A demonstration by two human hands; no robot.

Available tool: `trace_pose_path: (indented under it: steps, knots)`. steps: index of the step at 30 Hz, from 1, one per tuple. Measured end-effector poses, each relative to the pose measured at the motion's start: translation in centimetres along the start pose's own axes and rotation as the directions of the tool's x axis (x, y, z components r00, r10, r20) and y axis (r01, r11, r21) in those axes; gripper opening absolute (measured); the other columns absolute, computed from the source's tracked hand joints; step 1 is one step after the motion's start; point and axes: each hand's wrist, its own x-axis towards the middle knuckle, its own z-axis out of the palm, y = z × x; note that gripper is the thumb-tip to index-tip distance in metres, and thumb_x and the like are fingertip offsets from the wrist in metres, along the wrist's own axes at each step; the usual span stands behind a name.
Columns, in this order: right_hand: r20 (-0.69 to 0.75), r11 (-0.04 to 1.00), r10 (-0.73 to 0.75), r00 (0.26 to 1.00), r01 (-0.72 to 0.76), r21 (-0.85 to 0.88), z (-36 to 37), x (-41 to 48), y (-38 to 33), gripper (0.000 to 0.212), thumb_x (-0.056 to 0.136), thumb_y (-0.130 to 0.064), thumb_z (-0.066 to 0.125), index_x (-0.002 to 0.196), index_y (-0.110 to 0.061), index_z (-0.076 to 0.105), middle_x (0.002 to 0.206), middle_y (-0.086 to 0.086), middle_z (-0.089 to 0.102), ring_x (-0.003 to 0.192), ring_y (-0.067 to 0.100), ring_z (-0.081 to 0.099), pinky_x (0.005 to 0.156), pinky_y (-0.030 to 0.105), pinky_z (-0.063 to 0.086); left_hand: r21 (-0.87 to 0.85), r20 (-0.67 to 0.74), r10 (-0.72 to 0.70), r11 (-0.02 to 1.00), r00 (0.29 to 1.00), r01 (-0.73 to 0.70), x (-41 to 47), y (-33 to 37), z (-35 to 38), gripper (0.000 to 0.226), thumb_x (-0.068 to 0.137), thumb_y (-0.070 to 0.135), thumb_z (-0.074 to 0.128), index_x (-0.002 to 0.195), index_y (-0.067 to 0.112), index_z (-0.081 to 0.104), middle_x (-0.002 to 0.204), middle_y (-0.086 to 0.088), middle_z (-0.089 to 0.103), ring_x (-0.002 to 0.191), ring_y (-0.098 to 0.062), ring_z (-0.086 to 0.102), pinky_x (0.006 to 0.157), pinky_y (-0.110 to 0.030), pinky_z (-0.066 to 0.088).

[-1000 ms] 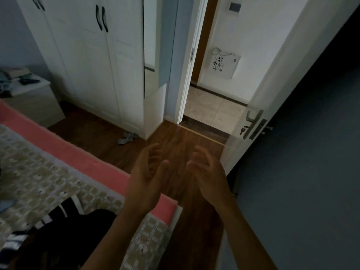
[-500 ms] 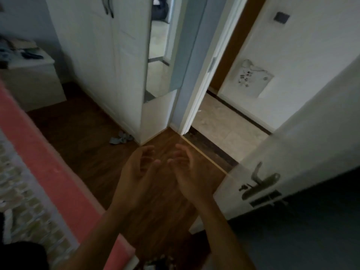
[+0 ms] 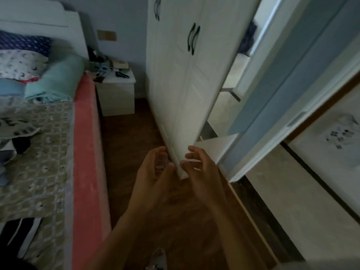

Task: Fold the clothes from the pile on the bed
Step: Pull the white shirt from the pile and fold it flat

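Clothes (image 3: 17, 133) on bed (image 3: 85, 152) at nine o'clock, well apart from left hand (image 3: 152, 178) and right hand (image 3: 204, 172), both loosely curled, empty; wardrobe (image 3: 185, 94) at twelve, nightstand (image 3: 116, 94) at eleven.

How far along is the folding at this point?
Done: no folded clothes show; the teal roll may just be bedding. In hand: nothing. The left hand and right hand are empty, fingers loosely curled, over the floor beside the bed. Left: crumpled clothes and a striped garment lie unfolded on the bed.
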Motion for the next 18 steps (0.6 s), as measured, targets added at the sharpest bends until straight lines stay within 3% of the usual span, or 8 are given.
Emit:
trace_pose_path:
  steps: [2, 5, 7, 10, 13, 16, 18]
  knots:
    - [0.057, 0.999, -0.032, 0.998, 0.032, 0.011, 1.1, 5.0, -0.7, 0.043, 0.09, -0.031, 0.065, 0.131, -0.032, 0.052, 0.114, -0.017, 0.06, 0.105, -0.001, 0.058, 0.091, 0.022, 0.05, 0.019, -0.06, 0.004, 1.0, 0.998, -0.003, 4.1, 0.0, -0.6, 0.048, 0.091, 0.045, 0.061, 0.134, 0.028, 0.048, 0.123, 0.01, 0.059, 0.108, 0.002, 0.058, 0.096, -0.025, 0.05]
    - [0.169, 0.995, -0.097, 0.981, 0.094, 0.028, 3.4, 11.4, -2.4, 0.041, 0.091, -0.03, 0.064, 0.13, -0.033, 0.051, 0.111, -0.02, 0.059, 0.097, -0.013, 0.057, 0.077, 0.006, 0.046, 0.078, -0.17, 0.02, 0.997, 0.985, -0.006, 8.9, -0.1, -2.6, 0.051, 0.09, 0.047, 0.058, 0.137, 0.03, 0.047, 0.128, 0.01, 0.058, 0.114, -0.001, 0.057, 0.093, -0.02, 0.049]
    - [0.231, 0.99, -0.141, 0.963, 0.134, 0.044, 5.6, 15.1, -3.6, 0.042, 0.09, -0.029, 0.065, 0.129, -0.033, 0.051, 0.111, -0.018, 0.061, 0.096, -0.014, 0.057, 0.077, 0.005, 0.045, 0.08, -0.252, 0.031, 0.997, 0.967, -0.011, 11.4, -0.1, -4.1, 0.048, 0.09, 0.043, 0.061, 0.135, 0.03, 0.049, 0.126, 0.011, 0.059, 0.112, 0.001, 0.058, 0.092, -0.019, 0.05]
    - [0.341, 0.982, -0.183, 0.922, 0.155, 0.11, 9.9, 20.1, -5.3, 0.044, 0.089, -0.024, 0.067, 0.131, -0.025, 0.054, 0.113, -0.007, 0.064, 0.095, -0.005, 0.062, 0.077, 0.008, 0.048, 0.076, -0.373, 0.02, 0.997, 0.928, 0.009, 14.2, -0.6, -6.5, 0.056, 0.082, 0.057, 0.055, 0.134, 0.035, 0.048, 0.126, 0.015, 0.057, 0.111, 0.004, 0.057, 0.091, -0.022, 0.052]
    - [0.473, 0.972, -0.227, 0.851, 0.163, 0.172, 14.8, 24.1, -6.6, 0.043, 0.088, -0.023, 0.069, 0.128, -0.027, 0.055, 0.112, -0.005, 0.064, 0.093, -0.007, 0.062, 0.077, 0.013, 0.05, 0.097, -0.496, -0.01, 0.993, 0.868, 0.068, 16.8, -1.6, -9.2, 0.047, 0.089, 0.048, 0.059, 0.133, 0.036, 0.047, 0.125, 0.016, 0.056, 0.108, 0.003, 0.058, 0.085, -0.019, 0.051]
    - [0.587, 0.961, -0.271, 0.763, 0.179, 0.211, 19.7, 28.1, -7.9, 0.036, 0.087, -0.025, 0.069, 0.115, -0.041, 0.054, 0.109, -0.013, 0.064, 0.094, -0.007, 0.062, 0.081, 0.017, 0.05, 0.091, -0.604, -0.04, 0.989, 0.796, 0.119, 20.0, -2.7, -11.4, 0.039, 0.094, 0.031, 0.059, 0.132, 0.031, 0.048, 0.122, 0.012, 0.057, 0.101, 0.005, 0.058, 0.077, -0.011, 0.049]
    - [0.664, 0.957, -0.287, 0.691, 0.182, 0.225, 22.7, 30.9, -8.8, 0.035, 0.087, -0.024, 0.068, 0.116, -0.039, 0.054, 0.109, -0.015, 0.063, 0.095, -0.006, 0.063, 0.077, 0.013, 0.05, 0.089, -0.677, -0.052, 0.984, 0.734, 0.152, 22.6, -3.5, -12.7, 0.039, 0.094, 0.034, 0.058, 0.131, 0.031, 0.047, 0.121, 0.011, 0.056, 0.101, 0.003, 0.058, 0.077, -0.017, 0.051]
